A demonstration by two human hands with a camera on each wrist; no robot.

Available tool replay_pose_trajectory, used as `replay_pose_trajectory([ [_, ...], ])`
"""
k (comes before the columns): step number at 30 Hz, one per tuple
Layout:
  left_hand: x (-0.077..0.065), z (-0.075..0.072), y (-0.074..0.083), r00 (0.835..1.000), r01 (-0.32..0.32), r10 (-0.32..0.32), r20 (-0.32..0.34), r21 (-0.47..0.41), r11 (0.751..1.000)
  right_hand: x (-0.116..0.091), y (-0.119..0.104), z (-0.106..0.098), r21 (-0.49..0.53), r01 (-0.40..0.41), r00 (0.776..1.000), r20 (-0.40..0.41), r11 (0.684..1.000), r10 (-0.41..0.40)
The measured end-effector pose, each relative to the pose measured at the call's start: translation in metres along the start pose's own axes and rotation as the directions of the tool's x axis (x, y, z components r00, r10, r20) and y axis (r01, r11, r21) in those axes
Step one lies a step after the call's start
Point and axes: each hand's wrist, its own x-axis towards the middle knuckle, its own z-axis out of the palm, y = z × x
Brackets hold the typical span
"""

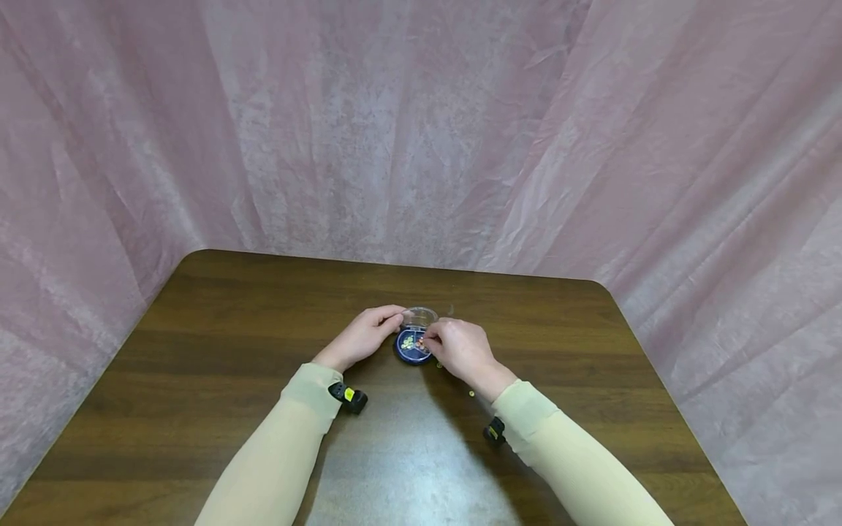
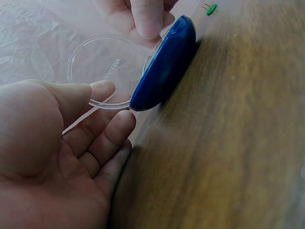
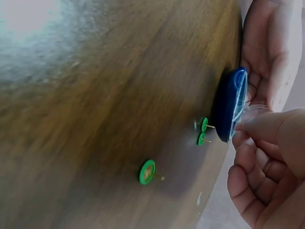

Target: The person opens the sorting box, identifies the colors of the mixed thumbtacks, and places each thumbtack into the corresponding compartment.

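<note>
A round blue case [image 1: 414, 356] with a hinged clear lid [image 1: 419, 316] stands raised open on the table. Small yellowish and orange pieces lie in its divided compartments. My left hand [image 1: 363, 337] pinches the lid's rim between thumb and index finger; the other fingers lie near the case in the left wrist view. Over the right-hand compartment, my right hand [image 1: 463, 349] has thumb and fingertips brought together; whatever may be between them is hidden. Beside the case lie green-headed thumbtacks [image 3: 147, 172], pins showing, in the right wrist view.
The brown wooden table [image 1: 197, 351] has rounded far corners. A pink curtain [image 1: 395, 146] hangs behind it and along the sides. One small tack [image 1: 471, 394] lies near my right wrist. Each wrist carries a black camera [image 1: 349, 396] on a strap.
</note>
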Motion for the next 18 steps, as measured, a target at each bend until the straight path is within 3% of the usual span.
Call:
replay_pose_trajectory([
  [6,0.0,-0.001,0.001,1.0,-0.007,0.007,0.004,0.005,1.0,-0.017,0.005,-0.011,0.014,0.007,1.0,-0.029,1.0,-0.006],
  [18,-0.001,-0.003,0.003,1.0,0.019,-0.019,0.003,0.038,0.999,-0.053,0.026,-0.02,-0.02,0.016,1.0,0.002,1.0,-0.016],
])
